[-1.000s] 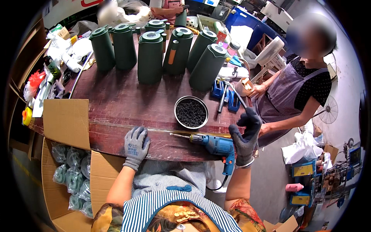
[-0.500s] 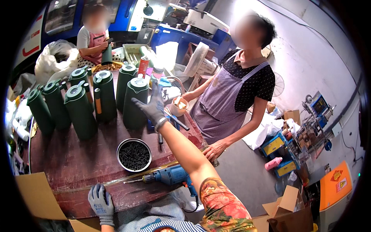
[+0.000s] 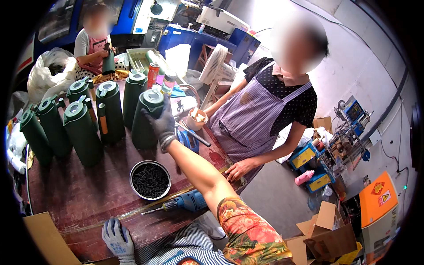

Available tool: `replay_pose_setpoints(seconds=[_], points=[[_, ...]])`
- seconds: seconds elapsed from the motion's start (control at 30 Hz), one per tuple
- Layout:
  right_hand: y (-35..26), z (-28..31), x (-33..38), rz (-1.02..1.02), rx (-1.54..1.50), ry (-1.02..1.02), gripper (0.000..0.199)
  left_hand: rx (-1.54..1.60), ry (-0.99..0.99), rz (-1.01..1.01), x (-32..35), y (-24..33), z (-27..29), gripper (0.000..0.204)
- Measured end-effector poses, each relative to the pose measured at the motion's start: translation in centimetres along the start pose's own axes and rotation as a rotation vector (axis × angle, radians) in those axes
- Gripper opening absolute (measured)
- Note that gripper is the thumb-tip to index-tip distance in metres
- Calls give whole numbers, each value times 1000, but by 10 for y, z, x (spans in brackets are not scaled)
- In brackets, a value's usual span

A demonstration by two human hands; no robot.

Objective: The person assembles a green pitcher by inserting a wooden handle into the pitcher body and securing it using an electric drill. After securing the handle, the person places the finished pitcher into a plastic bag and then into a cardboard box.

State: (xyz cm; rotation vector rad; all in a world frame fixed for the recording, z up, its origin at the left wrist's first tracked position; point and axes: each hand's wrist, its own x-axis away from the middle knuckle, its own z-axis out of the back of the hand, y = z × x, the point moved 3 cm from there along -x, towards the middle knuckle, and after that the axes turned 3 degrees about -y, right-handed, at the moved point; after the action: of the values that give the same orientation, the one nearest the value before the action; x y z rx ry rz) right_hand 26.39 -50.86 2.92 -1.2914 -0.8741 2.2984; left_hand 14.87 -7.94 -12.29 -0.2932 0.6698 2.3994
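My right hand (image 3: 162, 125), in a dark grey glove, is wrapped round the right side of a dark green jug (image 3: 143, 128) with a grey lid, its thumb across the front. My left hand (image 3: 118, 240), in a light grey glove, lies at the table's near edge with its fingers laid out and nothing in it. Several more green jugs stand upright to the left, among them one with a brown handle (image 3: 103, 118). A round bowl (image 3: 131, 182) of small black screw-like pieces sits nearer me. A blue power drill (image 3: 189, 202) lies beyond my left hand, partly under my right forearm.
Across the table's right corner a person in a checked apron (image 3: 251, 115) rests a hand on its edge, by a pinkish cup (image 3: 194, 123). Another person (image 3: 92, 53) sits at the far left, holding a green piece. Open cardboard boxes (image 3: 331, 240) stand lower right.
My right hand has moved from open beside the jug to gripping its side. The view has shifted a little. My left hand has stayed at the table edge.
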Motion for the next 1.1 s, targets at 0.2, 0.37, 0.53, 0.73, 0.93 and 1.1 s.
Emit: replay_pose_setpoints(seconds=[0.2,0.37,0.53,0.73,0.93,1.1], points=[[-49,84,53,146,-227,67,117,71,0,-21,1,2,4,46],[-163,165,122,671,114,4,98,795,294,32,-27,33,91,59],[-240,194,234,987,518,-169,47,1280,147,-233,-53,140,183,67],[-250,158,322,991,358,-122,52,1708,-160,293,-26,89,115,37],[-235,164,353,1164,298,-685,62,1651,-167,332,21,67,76,27],[-250,188,302,903,226,-706,68,1461,-374,161,54,34,98,45]])
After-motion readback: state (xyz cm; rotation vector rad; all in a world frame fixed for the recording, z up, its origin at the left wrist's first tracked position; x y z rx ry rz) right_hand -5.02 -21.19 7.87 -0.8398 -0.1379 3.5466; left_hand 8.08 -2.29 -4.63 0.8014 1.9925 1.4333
